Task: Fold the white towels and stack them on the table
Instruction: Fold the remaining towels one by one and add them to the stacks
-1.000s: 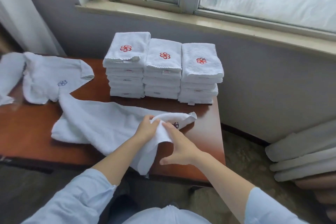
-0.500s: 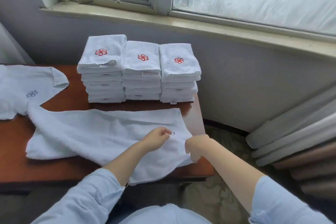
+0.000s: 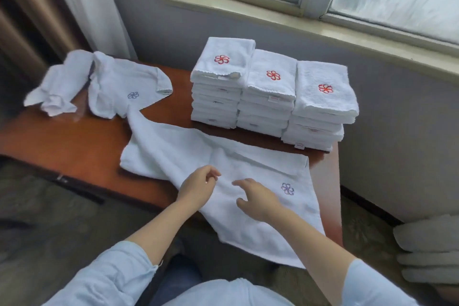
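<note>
Three folded stacks [image 3: 270,97] stand done. My left hand [image 3: 198,187], loosely curled, and right hand [image 3: 258,200], fingers spread, hover empty over a flat towel [image 3: 223,164]. Crumpled towels [image 3: 111,87] wait.

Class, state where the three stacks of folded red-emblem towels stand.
In the head view, the folded stacks stand side by side at the table's far right end, below the windowsill, behind the spread towel.

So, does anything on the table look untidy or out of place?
Yes. The spread towel lies askew, with its near corner hanging over the edge of the table. At the far left, a crumpled towel is bunched up. On the left stack, the top towel's front edge looks rumpled.
</note>
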Demonstrator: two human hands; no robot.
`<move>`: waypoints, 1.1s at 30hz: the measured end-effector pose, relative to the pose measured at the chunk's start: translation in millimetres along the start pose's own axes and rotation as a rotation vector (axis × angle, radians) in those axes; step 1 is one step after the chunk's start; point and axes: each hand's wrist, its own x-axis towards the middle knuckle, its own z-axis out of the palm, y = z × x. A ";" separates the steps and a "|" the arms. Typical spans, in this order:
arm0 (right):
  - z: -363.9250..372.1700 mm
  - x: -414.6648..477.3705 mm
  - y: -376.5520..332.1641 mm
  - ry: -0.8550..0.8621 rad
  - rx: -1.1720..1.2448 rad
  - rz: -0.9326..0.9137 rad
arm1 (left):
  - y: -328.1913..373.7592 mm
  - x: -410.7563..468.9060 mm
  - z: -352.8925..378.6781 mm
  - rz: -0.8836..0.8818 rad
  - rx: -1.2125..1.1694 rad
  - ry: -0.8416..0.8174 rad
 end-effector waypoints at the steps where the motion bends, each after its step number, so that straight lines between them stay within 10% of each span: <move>1: 4.5 6.5 -12.1 0.017 0.032 -0.032 | -11.0 -2.9 -12.3 -0.028 0.003 0.042; 9: 42.2 64.3 -127.3 0.027 0.173 -0.192 | -99.4 -3.4 -102.9 -0.138 0.169 0.154; 21: 92.9 133.9 -182.4 0.034 -0.216 0.051 | -184.2 84.2 -159.8 0.356 0.694 -0.129; 33: 55.7 150.6 -199.8 0.522 0.035 0.120 | -115.7 134.0 -240.9 0.439 0.143 -0.154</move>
